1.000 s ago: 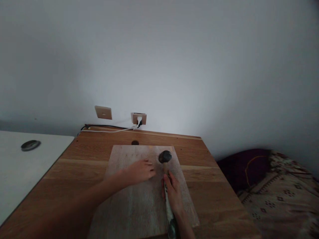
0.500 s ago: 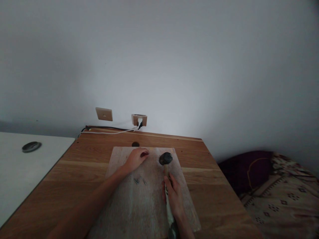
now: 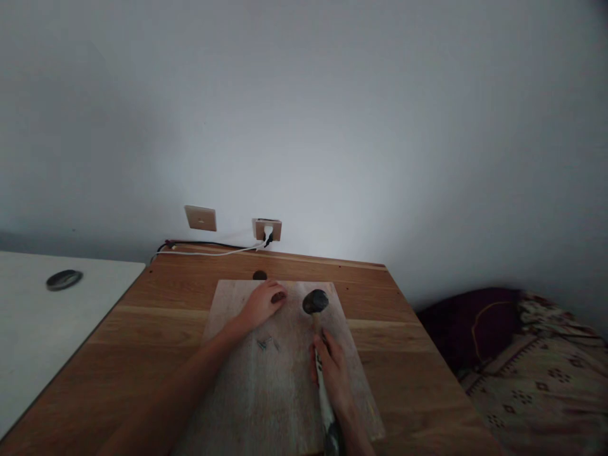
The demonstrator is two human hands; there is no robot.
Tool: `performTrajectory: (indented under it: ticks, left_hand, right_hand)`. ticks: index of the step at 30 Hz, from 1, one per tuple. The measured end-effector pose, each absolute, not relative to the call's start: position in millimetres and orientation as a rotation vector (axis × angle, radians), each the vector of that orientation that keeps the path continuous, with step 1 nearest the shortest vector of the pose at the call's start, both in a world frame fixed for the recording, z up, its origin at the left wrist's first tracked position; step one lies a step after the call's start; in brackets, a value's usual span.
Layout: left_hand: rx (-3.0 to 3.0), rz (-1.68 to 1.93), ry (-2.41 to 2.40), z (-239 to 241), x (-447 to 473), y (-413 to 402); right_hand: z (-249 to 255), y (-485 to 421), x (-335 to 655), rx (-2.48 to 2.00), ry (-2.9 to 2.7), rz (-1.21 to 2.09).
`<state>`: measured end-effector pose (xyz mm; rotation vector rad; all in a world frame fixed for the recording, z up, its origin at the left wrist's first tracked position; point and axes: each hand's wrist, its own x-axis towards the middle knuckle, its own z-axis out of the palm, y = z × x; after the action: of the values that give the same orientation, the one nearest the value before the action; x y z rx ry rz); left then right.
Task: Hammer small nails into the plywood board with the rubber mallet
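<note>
My right hand [image 3: 334, 372] is wrapped round the handle of a mallet [image 3: 315, 302], whose dark head is raised over the right part of a worn wooden board [image 3: 251, 405]. Near the board's far edge, my left hand [image 3: 264, 302] has its fingers curled with thumb and fingertips together. Whatever they pinch, if anything, is too small or hidden to make out. Several thin metal nails [image 3: 263, 344] lie on the board, nearer to me than the left hand.
The board rests on a wooden tabletop [image 3: 394, 354]. Along the wall a white cable [image 3: 223, 254] runs to a plug in a socket [image 3: 268, 230]. A white surface [image 3: 28, 329] with a dark oval object [image 3: 64, 280] adjoins on the left. Patterned fabric [image 3: 546, 386] lies at right.
The view has shifted very slightly. The mallet head and both hands stay in nearly the same places over the board.
</note>
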<state>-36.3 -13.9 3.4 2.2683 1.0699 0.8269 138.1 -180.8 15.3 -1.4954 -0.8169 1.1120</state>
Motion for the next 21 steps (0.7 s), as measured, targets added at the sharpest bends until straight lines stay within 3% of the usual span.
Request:
performTrajectory:
  ticks: [21]
  left_hand:
    - [2.103, 0.860, 1.088, -8.1, -39.8, -11.2]
  right_hand:
    - [25.9, -150.2, 102.0, -1.492, -1.082, 1.116]
